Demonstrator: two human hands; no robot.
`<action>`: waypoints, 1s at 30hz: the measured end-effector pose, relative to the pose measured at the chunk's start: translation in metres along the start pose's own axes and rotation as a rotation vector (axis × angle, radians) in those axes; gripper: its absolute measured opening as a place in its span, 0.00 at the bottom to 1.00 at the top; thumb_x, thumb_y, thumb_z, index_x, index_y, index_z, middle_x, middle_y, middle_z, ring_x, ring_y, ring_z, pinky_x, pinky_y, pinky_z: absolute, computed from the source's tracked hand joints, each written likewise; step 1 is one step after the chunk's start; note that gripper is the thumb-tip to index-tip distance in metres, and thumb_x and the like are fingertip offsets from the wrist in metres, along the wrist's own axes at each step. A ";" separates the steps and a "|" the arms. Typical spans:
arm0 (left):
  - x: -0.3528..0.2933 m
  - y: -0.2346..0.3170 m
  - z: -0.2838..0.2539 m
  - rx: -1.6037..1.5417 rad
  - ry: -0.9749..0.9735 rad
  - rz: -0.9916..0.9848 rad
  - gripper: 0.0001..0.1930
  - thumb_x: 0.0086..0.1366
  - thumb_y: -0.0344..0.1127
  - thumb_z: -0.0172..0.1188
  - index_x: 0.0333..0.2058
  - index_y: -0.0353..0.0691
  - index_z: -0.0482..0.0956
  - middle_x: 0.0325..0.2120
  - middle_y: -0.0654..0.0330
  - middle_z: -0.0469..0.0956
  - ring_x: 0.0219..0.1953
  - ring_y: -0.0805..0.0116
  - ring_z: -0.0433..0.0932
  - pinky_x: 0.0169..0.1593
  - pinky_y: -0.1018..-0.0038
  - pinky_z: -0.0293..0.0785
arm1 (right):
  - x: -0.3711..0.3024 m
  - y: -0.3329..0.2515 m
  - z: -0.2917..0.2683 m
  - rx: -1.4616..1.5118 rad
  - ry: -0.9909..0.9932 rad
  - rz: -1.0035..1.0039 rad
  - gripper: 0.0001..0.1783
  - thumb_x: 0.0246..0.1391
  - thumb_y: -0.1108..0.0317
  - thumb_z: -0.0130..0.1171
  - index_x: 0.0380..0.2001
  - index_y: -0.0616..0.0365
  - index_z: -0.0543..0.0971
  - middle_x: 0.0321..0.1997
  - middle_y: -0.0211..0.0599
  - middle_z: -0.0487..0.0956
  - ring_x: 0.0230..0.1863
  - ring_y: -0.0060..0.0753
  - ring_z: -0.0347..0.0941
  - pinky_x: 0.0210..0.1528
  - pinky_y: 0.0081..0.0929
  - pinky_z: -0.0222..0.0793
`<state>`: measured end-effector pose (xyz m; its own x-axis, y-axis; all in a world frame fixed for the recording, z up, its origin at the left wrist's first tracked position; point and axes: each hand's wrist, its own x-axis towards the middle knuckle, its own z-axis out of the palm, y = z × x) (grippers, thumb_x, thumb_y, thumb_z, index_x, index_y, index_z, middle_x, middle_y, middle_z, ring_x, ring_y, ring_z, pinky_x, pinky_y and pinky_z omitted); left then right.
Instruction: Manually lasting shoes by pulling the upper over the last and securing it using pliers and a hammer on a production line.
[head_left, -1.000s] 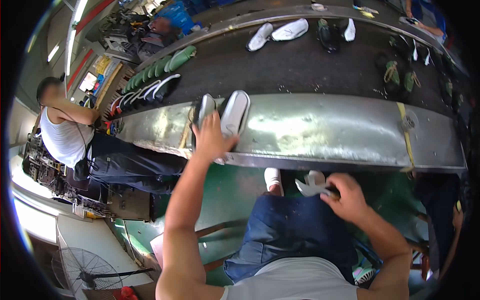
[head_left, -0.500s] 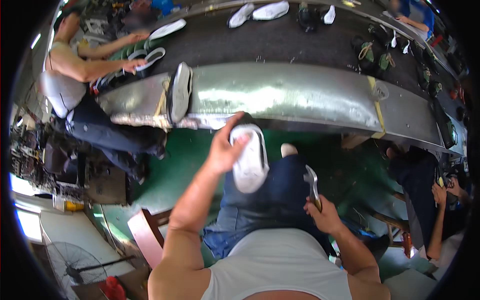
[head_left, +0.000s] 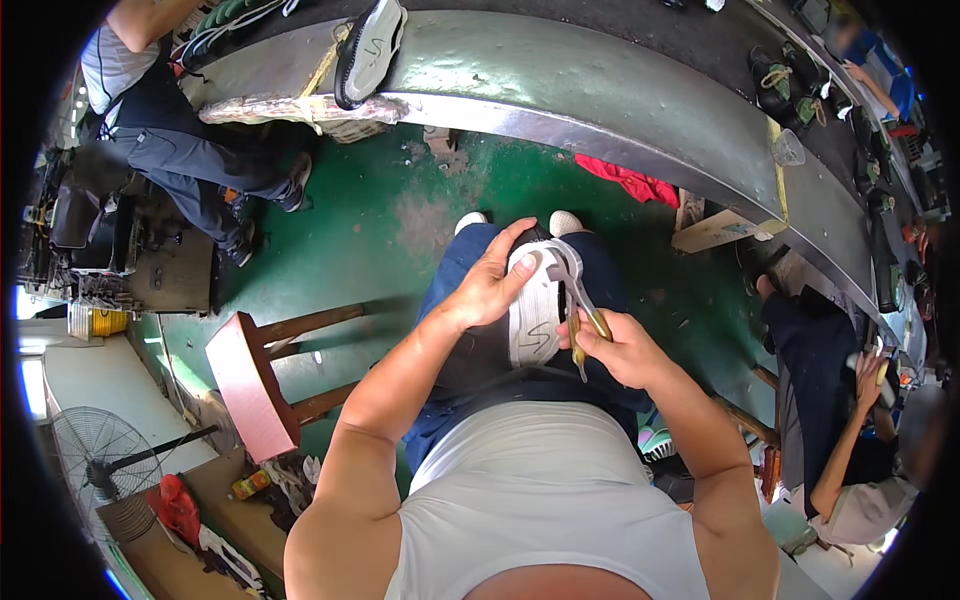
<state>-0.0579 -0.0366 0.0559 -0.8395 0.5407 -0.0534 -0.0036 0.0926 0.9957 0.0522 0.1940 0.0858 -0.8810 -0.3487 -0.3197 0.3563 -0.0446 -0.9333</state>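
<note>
My left hand [head_left: 490,288] holds a shoe [head_left: 530,325] over my lap, thumb pressed on its white sole and fingers around its dark side. A dark squiggle is marked on the sole near my body. My right hand [head_left: 622,350] grips a pair of pincers [head_left: 572,275] by yellowish handles, which stand somewhat apart. The curved metal jaws lie at the far end of the shoe, against or just over the edge of its sole. Whether they bite on anything cannot be made out.
Ahead runs a metal-edged bench [head_left: 540,75] with a dark belt. Another white-soled shoe [head_left: 372,55] leans at its edge. A pink-topped stool [head_left: 245,385] stands left, near a fan [head_left: 100,460]. One person [head_left: 190,150] stands left; another [head_left: 850,420] sits right.
The view has tipped down toward my lap. The shoe has come closer to my body, and my right hand has brought the pincers from the side to its far end.
</note>
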 end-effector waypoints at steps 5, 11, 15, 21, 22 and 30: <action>0.004 -0.008 -0.011 0.018 -0.010 -0.043 0.28 0.73 0.44 0.56 0.67 0.41 0.62 0.58 0.49 0.71 0.61 0.61 0.69 0.66 0.69 0.61 | 0.011 -0.026 -0.009 -0.271 -0.025 0.245 0.13 0.66 0.64 0.54 0.45 0.65 0.74 0.32 0.37 0.80 0.27 0.32 0.77 0.34 0.37 0.75; 0.015 -0.011 -0.020 -0.267 -0.121 -0.063 0.27 0.70 0.36 0.60 0.65 0.41 0.65 0.58 0.56 0.72 0.59 0.70 0.69 0.64 0.72 0.64 | 0.020 0.020 -0.002 -0.784 0.282 -0.314 0.17 0.63 0.62 0.56 0.46 0.66 0.73 0.34 0.55 0.80 0.34 0.59 0.78 0.38 0.47 0.73; 0.018 -0.007 -0.010 -0.185 -0.073 -0.072 0.26 0.69 0.33 0.61 0.64 0.41 0.67 0.52 0.60 0.76 0.54 0.72 0.73 0.60 0.74 0.69 | -0.001 -0.016 0.012 -0.999 0.292 0.039 0.16 0.63 0.62 0.58 0.43 0.66 0.73 0.36 0.62 0.79 0.40 0.68 0.75 0.42 0.48 0.73; 0.034 -0.009 0.005 -0.206 0.047 -0.153 0.24 0.68 0.32 0.62 0.61 0.38 0.71 0.47 0.59 0.80 0.50 0.70 0.76 0.57 0.74 0.72 | -0.006 -0.039 -0.021 -0.451 -0.022 0.386 0.14 0.66 0.64 0.53 0.43 0.67 0.73 0.34 0.43 0.80 0.29 0.34 0.79 0.31 0.33 0.74; 0.035 -0.010 0.004 -0.160 0.027 -0.160 0.24 0.68 0.32 0.62 0.61 0.38 0.71 0.49 0.57 0.79 0.51 0.70 0.76 0.57 0.74 0.71 | -0.014 -0.042 -0.017 -0.351 -0.002 0.336 0.13 0.67 0.64 0.50 0.43 0.66 0.74 0.30 0.33 0.79 0.26 0.19 0.75 0.27 0.24 0.70; 0.033 -0.078 0.012 -0.050 -0.063 -0.175 0.38 0.68 0.38 0.60 0.70 0.32 0.53 0.61 0.43 0.69 0.63 0.58 0.69 0.66 0.69 0.62 | 0.025 -0.007 -0.023 -0.600 0.340 0.096 0.20 0.63 0.53 0.58 0.35 0.64 0.74 0.24 0.44 0.79 0.27 0.47 0.79 0.34 0.40 0.74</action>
<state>-0.0788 -0.0162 -0.0249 -0.7878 0.5717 -0.2293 -0.1751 0.1491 0.9732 0.0202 0.2067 0.0809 -0.9375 -0.0080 -0.3479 0.2908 0.5309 -0.7960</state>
